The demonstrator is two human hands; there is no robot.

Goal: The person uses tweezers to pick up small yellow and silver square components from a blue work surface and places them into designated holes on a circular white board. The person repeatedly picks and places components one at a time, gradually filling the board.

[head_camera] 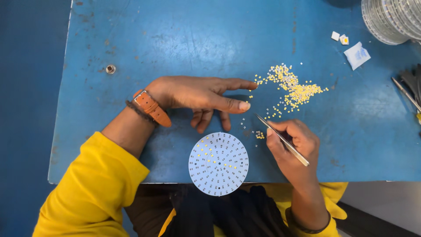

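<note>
A round white circuit disc [218,163] lies at the near edge of the blue table [175,39], partly over the edge, with several small yellow chips placed on its left side. My right hand [291,142] grips metal tweezers [282,139], their tip pointing up-left toward a few loose chips [259,135]. My left hand [199,94], with an orange strap on the wrist, rests on the table above the disc, fingers stretched out; its forefinger tip touches the edge of a scattered pile of tiny yellow and white chips [291,87].
A stack of round discs [390,19] sits at the far right corner. Near it lie two small square pieces [340,38] and a white packet [357,55]. Tools [408,94] lie at the right edge. A metal stud [110,69] sits in the table at the left.
</note>
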